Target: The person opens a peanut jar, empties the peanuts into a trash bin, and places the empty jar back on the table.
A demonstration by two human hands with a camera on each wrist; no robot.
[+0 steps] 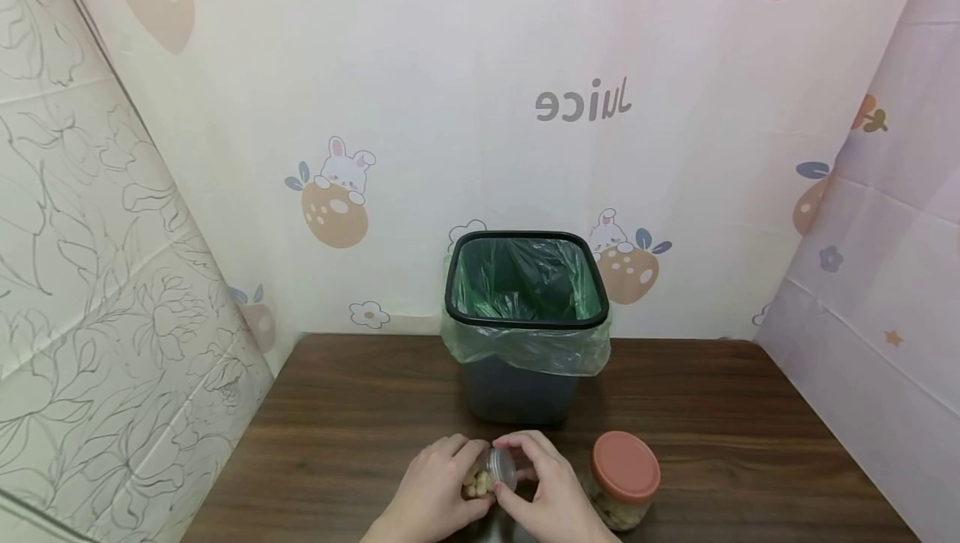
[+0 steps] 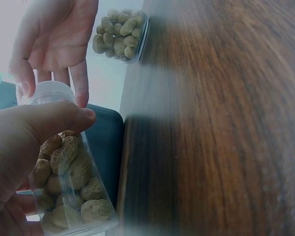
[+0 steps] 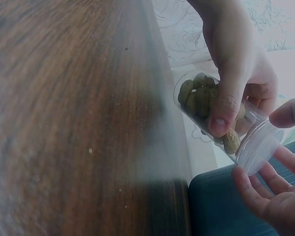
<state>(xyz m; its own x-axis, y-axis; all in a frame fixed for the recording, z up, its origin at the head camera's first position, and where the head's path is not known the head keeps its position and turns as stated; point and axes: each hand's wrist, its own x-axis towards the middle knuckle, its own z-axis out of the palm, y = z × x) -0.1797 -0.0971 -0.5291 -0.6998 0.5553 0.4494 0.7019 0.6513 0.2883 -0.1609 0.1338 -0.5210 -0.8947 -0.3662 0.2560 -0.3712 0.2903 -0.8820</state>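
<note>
Left hand (image 1: pixel 438 486) grips the clear peanut jar (image 1: pixel 477 485), tilted, cap end toward 2 o'clock, at the 6 o'clock side of the surface (image 1: pixel 337 426); right hand (image 1: pixel 550 489) holds the clear lid (image 1: pixel 504 468) between fingers and thumb. Pink-lidded jar (image 1: pixel 626 468) stands at 3 o'clock from it, lined bin (image 1: pixel 517 393) at 12.

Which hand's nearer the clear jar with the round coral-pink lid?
Right. The right hand is just left of that coral-lidded jar; the left hand is farther left, gripping a clear plastic jar of peanuts.
</note>
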